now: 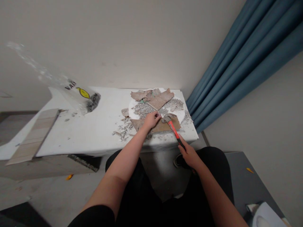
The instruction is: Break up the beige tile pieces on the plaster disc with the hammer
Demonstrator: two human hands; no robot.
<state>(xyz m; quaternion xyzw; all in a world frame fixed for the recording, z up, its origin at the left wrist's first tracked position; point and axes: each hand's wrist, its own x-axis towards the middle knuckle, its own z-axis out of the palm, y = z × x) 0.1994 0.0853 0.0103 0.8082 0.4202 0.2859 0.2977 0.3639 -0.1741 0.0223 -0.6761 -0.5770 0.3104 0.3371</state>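
Note:
My right hand (188, 154) grips a claw hammer (174, 128) by its red and black handle. The grey hammer head is over a flat brown piece of cardboard (163, 126) at the front of the heap. My left hand (151, 119) is just left of the hammer head, its fingers drawn together in a pinch; what is between them is too small to make out. Behind both hands lies grey rubble (143, 108), broken into small bits on a round white surface (180, 116). Torn brown cardboard pieces (161, 99) rest on the rubble's far side.
The white-covered table (94, 132) stands against the wall. On its left, a clear plastic bag (75, 91) holds dark grey bits. A cardboard strip (35, 135) hangs over a box (52, 167) at the front left. Blue curtains (232, 56) border the right end.

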